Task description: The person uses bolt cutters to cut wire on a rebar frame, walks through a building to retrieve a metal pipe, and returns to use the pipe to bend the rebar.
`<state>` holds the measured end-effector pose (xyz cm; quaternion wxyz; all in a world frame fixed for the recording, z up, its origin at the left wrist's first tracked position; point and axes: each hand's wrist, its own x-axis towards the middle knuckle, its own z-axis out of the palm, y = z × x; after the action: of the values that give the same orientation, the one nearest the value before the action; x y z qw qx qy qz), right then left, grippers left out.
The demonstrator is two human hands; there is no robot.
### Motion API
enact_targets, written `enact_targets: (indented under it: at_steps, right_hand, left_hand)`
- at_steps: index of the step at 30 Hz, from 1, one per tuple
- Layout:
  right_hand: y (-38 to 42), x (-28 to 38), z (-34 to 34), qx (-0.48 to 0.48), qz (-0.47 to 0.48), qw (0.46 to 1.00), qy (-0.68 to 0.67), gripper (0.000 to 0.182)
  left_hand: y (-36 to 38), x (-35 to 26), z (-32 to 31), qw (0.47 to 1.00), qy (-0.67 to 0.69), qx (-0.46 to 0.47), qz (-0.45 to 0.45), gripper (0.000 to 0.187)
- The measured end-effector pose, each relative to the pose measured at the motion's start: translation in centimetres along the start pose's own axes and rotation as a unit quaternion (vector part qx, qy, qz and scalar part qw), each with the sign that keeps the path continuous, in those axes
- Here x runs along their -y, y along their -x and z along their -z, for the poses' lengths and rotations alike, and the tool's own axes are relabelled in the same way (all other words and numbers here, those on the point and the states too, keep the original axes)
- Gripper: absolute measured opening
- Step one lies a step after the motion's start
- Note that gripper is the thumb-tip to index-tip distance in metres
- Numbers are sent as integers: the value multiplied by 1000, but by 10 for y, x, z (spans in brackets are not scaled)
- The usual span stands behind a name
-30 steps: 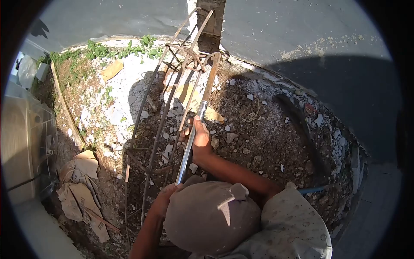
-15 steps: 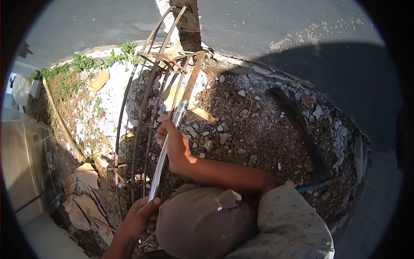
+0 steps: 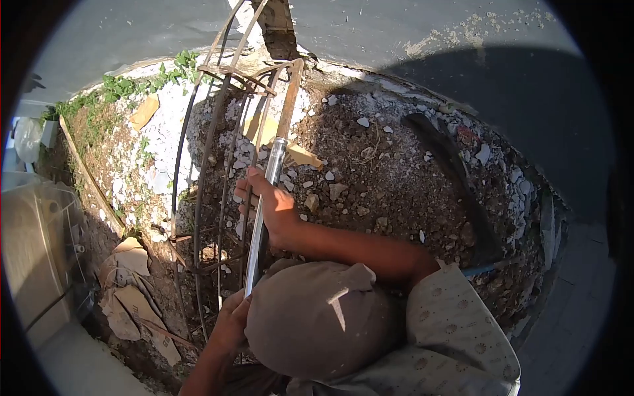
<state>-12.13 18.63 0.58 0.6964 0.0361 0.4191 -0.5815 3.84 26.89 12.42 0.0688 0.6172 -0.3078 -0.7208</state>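
Observation:
A shiny metal tube (image 3: pixel 272 173) runs diagonally toward the bottom left, its upper end meeting a rusty bar (image 3: pixel 288 104). My right hand (image 3: pixel 274 210) is around the middle of the tube, with its thumb pointing up along it and its fingers at the left side. At the tube's lower end my left hand (image 3: pixel 231 323) is closed, partly hidden behind a rounded brown cloth-covered form (image 3: pixel 317 323). Beside the tube on the left stand several long curved rods (image 3: pixel 210 145), crossed near the top by bent rusty rods (image 3: pixel 234 71).
Soil with white rubble (image 3: pixel 337 191) covers the ground. Torn brown paper (image 3: pixel 135 300) lies at lower left, beside a translucent container (image 3: pixel 43 244). A dark strip (image 3: pixel 456 171) lies at right. A grey wall (image 3: pixel 370 33) rises behind, and a wooden stick (image 3: pixel 89 171) lies at left.
The rods, tube and surroundings sit slightly higher and further left in view. My left hand and the brown cloth form appear shifted right. Both hands remain on the tube.

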Motion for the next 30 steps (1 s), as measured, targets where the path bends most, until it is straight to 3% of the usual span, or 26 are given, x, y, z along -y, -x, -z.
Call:
enact_targets:
  at_steps: [3,7,8,10,12,15,17,20,22,23,24,26,30]
  right_hand:
    - [-5,-2,15,37,1,999,-7,47]
    - [-11,-5,19,58,-10,998,-7,46]
    - [-10,-5,19,61,-9,998,-7,45]
    - [-11,-3,17,34,-11,999,-12,41]
    - [-11,-3,11,0,-25,1000,-9,37]
    - [-3,9,-8,-60,-50,997,8,30]
    - [-10,15,-26,-82,-56,994,43,29]
    - [-17,4,-23,-75,-83,992,52,29]
    - [-38,-1,2,-38,-74,996,23,30]
    - [-42,-1,16,35,-57,998,-2,40]
    - [-47,-6,25,39,-39,998,-12,43]
    - [-64,-20,36,60,-14,998,-20,49]
    - [-98,-51,60,9,38,999,13,38]
  left_hand:
    - [-16,34,-1,999,-5,-15,-49,27]
    - [-39,63,22,997,56,56,-17,29]
    - [-39,61,22,996,62,62,-20,29]
    - [-37,51,14,993,18,48,-108,28]
    - [-18,28,-1,994,12,8,-104,27]
    - [13,-22,-13,998,21,-47,26,26]
    - [18,-43,6,994,-16,-25,108,26]
    - [4,-44,15,995,-25,-2,96,27]
    - [-37,15,11,991,-88,3,-101,23]
    - [-53,35,11,988,-74,8,-138,23]
    - [-69,55,10,983,-60,15,-175,23]
    - [-86,61,6,985,-56,27,-159,24]
    - [-118,71,-2,981,-73,-24,-177,31]
